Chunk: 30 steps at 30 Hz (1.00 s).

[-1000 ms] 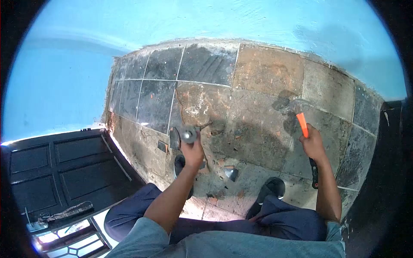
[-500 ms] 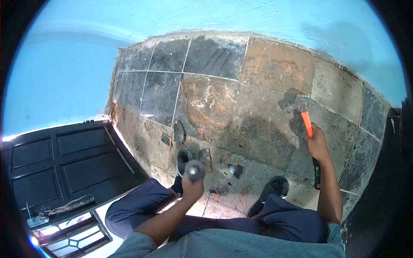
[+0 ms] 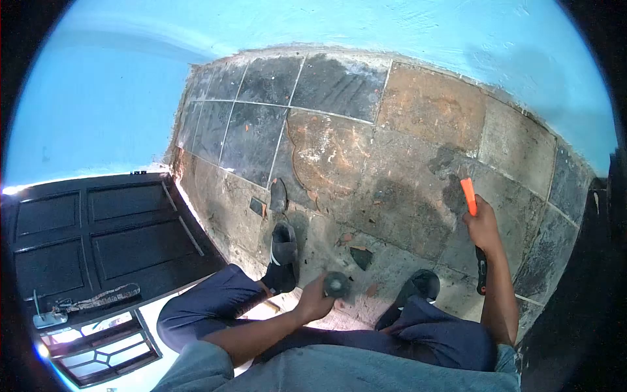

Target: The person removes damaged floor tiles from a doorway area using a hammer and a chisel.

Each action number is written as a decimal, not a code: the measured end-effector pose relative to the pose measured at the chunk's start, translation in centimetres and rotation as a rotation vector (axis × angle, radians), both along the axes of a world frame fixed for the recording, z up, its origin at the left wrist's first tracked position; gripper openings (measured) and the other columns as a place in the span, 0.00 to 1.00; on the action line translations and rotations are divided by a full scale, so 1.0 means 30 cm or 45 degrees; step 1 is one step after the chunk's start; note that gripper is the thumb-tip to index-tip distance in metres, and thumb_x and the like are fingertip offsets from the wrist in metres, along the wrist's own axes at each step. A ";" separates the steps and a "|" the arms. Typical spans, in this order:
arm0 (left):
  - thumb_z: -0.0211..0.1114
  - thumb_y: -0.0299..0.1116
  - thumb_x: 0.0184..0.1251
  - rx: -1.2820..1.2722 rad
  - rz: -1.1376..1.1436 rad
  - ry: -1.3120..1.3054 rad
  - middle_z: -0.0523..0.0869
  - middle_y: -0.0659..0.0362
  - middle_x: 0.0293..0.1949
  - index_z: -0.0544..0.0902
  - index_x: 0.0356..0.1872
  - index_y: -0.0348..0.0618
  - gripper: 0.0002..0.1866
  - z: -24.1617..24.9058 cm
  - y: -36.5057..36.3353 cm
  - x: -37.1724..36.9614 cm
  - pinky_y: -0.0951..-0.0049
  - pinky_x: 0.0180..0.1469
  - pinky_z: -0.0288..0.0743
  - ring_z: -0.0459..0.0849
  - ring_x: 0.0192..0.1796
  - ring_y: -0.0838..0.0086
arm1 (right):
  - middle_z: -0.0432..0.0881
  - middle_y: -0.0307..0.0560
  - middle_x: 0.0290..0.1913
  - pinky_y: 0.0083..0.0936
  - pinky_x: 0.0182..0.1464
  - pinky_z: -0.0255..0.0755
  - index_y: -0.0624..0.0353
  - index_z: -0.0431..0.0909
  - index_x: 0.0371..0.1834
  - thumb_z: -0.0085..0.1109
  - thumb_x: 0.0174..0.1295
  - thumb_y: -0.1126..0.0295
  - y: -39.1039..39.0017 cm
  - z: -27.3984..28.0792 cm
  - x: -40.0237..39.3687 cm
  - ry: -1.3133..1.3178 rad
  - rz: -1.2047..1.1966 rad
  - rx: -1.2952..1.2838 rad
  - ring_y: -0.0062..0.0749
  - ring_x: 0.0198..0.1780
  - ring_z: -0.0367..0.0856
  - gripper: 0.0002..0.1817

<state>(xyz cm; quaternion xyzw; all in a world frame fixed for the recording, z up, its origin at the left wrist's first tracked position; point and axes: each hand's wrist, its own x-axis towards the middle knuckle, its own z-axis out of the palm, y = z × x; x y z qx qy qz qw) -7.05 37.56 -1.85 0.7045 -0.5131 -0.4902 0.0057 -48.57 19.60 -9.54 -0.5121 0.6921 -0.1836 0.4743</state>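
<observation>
In my left hand (image 3: 316, 302), fingers closed, is a chisel with a round grey guard (image 3: 337, 285), seen end-on with a pale metal top; its blade is out of sight. It hovers low between my shoes, near a dark broken tile piece (image 3: 361, 257). My right hand (image 3: 482, 227) is wrapped round a hammer with an orange and black handle (image 3: 468, 195). The hammer's head points away from me over the bare floor and is hard to make out through blur.
Dark tiles (image 3: 255, 134) lie along the blue wall (image 3: 392, 26), next to rough patches with the tile gone. Smaller shards (image 3: 278, 195) lie by my left shoe (image 3: 283, 247). My right shoe (image 3: 421, 287) stands opposite. A black panelled door (image 3: 130, 242) is at left.
My left hand has moved right and toward me with the chisel, uncovering my left shoe. The hammer has dropped slightly toward me in my right hand.
</observation>
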 end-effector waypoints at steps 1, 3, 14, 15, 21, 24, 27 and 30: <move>0.66 0.32 0.63 0.026 -0.055 0.054 0.87 0.42 0.52 0.80 0.59 0.42 0.21 0.003 -0.019 -0.015 0.58 0.61 0.77 0.85 0.59 0.47 | 0.78 0.60 0.35 0.39 0.46 0.73 0.69 0.75 0.52 0.59 0.54 0.78 0.000 0.001 -0.001 0.023 0.025 0.010 0.51 0.38 0.80 0.20; 0.65 0.34 0.64 0.087 -0.170 0.164 0.87 0.41 0.52 0.80 0.60 0.44 0.21 0.003 -0.103 -0.050 0.56 0.61 0.77 0.84 0.59 0.46 | 0.81 0.63 0.37 0.40 0.49 0.74 0.70 0.76 0.55 0.59 0.55 0.77 0.003 0.011 0.001 0.024 0.035 0.041 0.55 0.41 0.82 0.22; 0.75 0.35 0.54 -0.619 -0.474 0.058 0.85 0.44 0.50 0.79 0.56 0.40 0.27 -0.161 -0.616 -0.144 0.50 0.58 0.76 0.82 0.54 0.44 | 0.78 0.64 0.34 0.40 0.46 0.73 0.69 0.75 0.47 0.60 0.54 0.78 0.103 0.009 0.006 0.015 -0.008 -0.080 0.55 0.38 0.80 0.16; 0.76 0.34 0.53 -0.614 -0.495 -0.009 0.84 0.44 0.52 0.79 0.56 0.40 0.28 -0.162 -0.638 -0.145 0.51 0.59 0.76 0.81 0.56 0.45 | 0.78 0.64 0.33 0.40 0.45 0.73 0.69 0.75 0.46 0.60 0.54 0.78 0.116 0.008 0.007 0.016 -0.012 -0.033 0.55 0.37 0.80 0.15; 0.76 0.30 0.49 -0.779 -0.469 -0.202 0.77 0.48 0.51 0.78 0.57 0.42 0.30 -0.222 -0.532 -0.185 0.53 0.61 0.73 0.75 0.59 0.48 | 0.75 0.55 0.31 0.40 0.45 0.71 0.66 0.73 0.42 0.63 0.51 0.76 0.201 0.020 0.013 0.075 -0.010 -0.003 0.48 0.37 0.78 0.15; 0.76 0.26 0.41 -0.770 -0.530 -0.196 0.79 0.49 0.52 0.78 0.55 0.42 0.33 -0.291 -0.432 -0.177 0.51 0.61 0.71 0.72 0.63 0.48 | 0.73 0.52 0.30 0.40 0.44 0.72 0.65 0.73 0.40 0.62 0.51 0.76 0.225 -0.015 0.011 0.119 -0.002 0.056 0.44 0.36 0.78 0.14; 0.74 0.27 0.45 -0.715 -0.720 -0.215 0.79 0.48 0.53 0.78 0.58 0.43 0.32 -0.307 -0.391 -0.167 0.50 0.61 0.71 0.75 0.62 0.48 | 0.72 0.49 0.29 0.38 0.39 0.72 0.64 0.72 0.41 0.61 0.52 0.78 0.249 -0.008 0.027 0.037 -0.076 0.112 0.40 0.32 0.78 0.12; 0.70 0.33 0.53 -0.451 -0.759 -0.243 0.82 0.48 0.49 0.79 0.55 0.44 0.25 -0.214 -0.386 -0.199 0.50 0.61 0.72 0.79 0.57 0.48 | 0.71 0.45 0.28 0.35 0.32 0.72 0.64 0.72 0.42 0.59 0.54 0.81 0.266 -0.047 0.021 -0.006 -0.100 0.091 0.35 0.27 0.76 0.12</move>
